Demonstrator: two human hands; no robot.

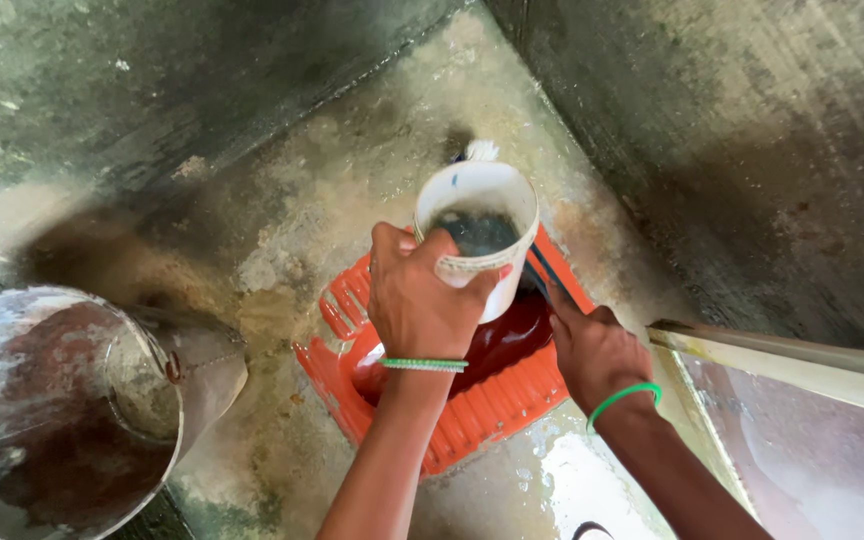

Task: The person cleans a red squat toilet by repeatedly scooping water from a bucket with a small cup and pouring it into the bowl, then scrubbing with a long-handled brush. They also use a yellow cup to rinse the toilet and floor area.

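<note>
My left hand grips a white plastic container by its rim, thumb over the edge, and holds it tilted above an orange squat toilet pan set in the floor. Dark water shows inside the container. My right hand is closed on the dark handle of a brush that runs down behind the container toward the pan's bowl. The brush head is hidden. A white bristled tip shows beyond the container. Beaded bracelet on my left wrist, green band on my right.
A rusty metal bucket stands at the lower left on the stained concrete floor. Dark concrete walls meet in a corner behind the pan. A door edge juts in at the right. A wet patch lies in front of the pan.
</note>
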